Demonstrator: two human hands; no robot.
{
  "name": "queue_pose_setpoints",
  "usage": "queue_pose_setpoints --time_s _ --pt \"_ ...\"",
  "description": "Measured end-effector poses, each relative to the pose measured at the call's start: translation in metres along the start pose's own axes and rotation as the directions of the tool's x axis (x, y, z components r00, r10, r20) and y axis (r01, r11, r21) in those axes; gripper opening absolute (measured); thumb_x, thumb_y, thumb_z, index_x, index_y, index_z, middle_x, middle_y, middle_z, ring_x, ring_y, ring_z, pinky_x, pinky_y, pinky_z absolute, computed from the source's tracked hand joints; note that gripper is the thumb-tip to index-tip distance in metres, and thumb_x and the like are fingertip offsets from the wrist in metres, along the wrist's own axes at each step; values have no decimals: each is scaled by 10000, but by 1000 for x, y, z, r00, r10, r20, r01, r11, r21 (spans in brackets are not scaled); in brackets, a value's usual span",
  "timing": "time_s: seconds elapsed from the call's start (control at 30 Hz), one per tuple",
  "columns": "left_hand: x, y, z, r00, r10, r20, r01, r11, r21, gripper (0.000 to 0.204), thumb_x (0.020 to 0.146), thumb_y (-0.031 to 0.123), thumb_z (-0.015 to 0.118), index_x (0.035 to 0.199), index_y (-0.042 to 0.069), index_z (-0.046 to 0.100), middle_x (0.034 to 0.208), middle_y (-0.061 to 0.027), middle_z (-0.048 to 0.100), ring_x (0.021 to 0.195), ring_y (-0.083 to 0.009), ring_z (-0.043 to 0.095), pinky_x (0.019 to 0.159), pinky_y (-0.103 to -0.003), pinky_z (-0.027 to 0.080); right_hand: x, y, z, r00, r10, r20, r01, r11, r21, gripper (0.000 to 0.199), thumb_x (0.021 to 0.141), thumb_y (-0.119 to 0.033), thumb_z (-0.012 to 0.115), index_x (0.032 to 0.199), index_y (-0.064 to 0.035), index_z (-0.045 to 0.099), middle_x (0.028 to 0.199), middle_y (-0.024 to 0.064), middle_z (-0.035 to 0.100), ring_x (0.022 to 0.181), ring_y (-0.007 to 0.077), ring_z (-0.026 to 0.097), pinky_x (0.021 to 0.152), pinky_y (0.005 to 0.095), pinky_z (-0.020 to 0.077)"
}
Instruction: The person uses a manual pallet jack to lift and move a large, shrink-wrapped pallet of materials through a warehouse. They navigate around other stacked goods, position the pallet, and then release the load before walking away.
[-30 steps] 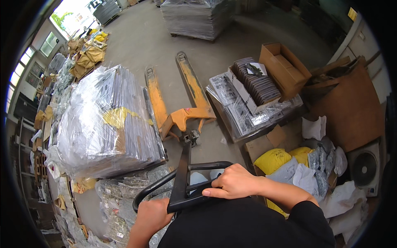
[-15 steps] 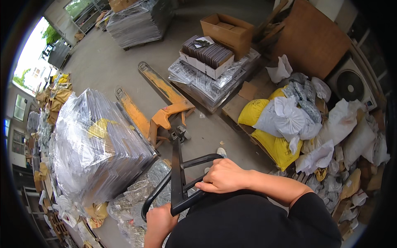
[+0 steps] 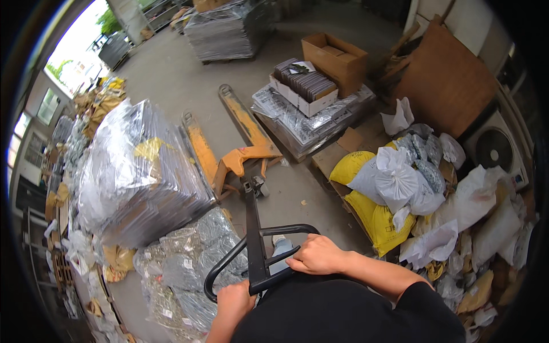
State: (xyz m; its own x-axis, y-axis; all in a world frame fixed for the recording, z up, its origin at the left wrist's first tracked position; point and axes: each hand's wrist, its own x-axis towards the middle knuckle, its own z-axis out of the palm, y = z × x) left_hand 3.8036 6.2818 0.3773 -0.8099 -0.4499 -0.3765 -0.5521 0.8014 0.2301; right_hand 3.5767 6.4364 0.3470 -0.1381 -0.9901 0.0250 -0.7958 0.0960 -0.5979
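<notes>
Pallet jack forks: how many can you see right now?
2. The left fork runs beside the wrapped stack; the right fork lies on open floor toward the low pallet. Neither looks hidden.

Head camera looks steeply down over the pallet jack handle point(image 3: 260, 251).

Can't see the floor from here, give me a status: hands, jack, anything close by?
Both hands on the black loop handle: left hand, right hand. Orange pallet jack forks bare. Wrapped stack hard left, yellow sacks right.
</notes>
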Motion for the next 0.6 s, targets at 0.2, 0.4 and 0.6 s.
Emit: queue_pose_setpoints --time_s 0.2,0.4,0.6 --pt "4 54 44 990 -31 -136 22 998 -65 167 798 229 665 793 63 647 756 -178 678 689 -391 665 636 -481 535 -34 41 -10 999 -50 17 51 996 -69 485 952 -343 473 635 -39 678 624 143 644 633 323 627 808 394 487" --pt "15 76 40 982 -146 -117 149 989 17 193 765 272 660 790 81 672 691 -168 671 661 -370 672 621 -467 532 -22 48 -25 978 -28 206 55 990 -126 510 966 -369 455 638 -61 695 606 155 639 613 345 642 712 422 513" --pt "28 97 40 982 -123 -145 122 992 -17 137 718 179 640 771 55 666 675 -175 674 639 -359 684 609 -454 545 -18 66 -37 980 -113 164 142 973 -180 479 941 -396 484 627 -117 715 555 139 620 532 352 627 557 449 514"
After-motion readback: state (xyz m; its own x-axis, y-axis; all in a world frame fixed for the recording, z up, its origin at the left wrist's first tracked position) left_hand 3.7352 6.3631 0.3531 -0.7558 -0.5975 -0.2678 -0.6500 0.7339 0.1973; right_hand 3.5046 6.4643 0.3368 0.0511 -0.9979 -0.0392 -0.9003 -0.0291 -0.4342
